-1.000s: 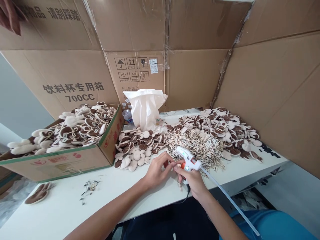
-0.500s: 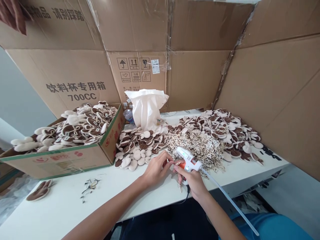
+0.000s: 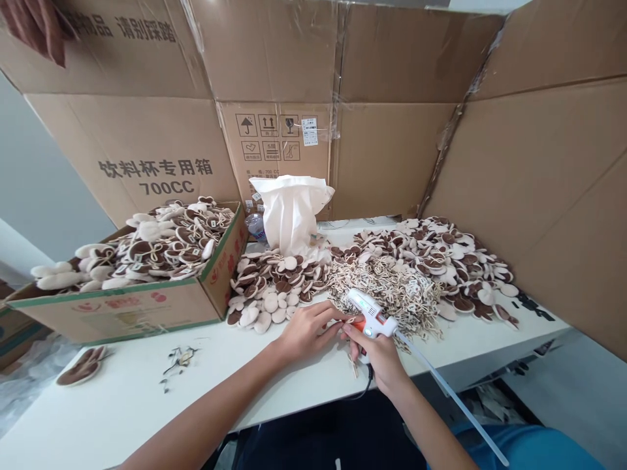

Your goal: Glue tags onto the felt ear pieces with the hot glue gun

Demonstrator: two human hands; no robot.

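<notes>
- Almost nothing is changed; the fingerwork seems unfinished.
- The hot glue gun point(image 3: 375, 316) is grasped by the right hand point(image 3: 381, 358).
- Just beside it, a cord loop point(image 3: 350, 320) seems pinched by the left hand point(image 3: 308, 331).

The left cardboard panel point(image 3: 161, 134) reads 饮料杯专用箱 700CC; its upper flap point(image 3: 132, 65), partly covered, reads 物品 请别踩踏. The middle panel point(image 3: 284, 170) bears an umbrella sign point(image 3: 246, 125), up-arrows point(image 3: 268, 124) with 向上, a wineglass sign point(image 3: 290, 125), 5层, and 700 CC. Print on the white label point(image 3: 309, 132) and green-edged carton point(image 3: 171, 321) stays illegible.
</notes>
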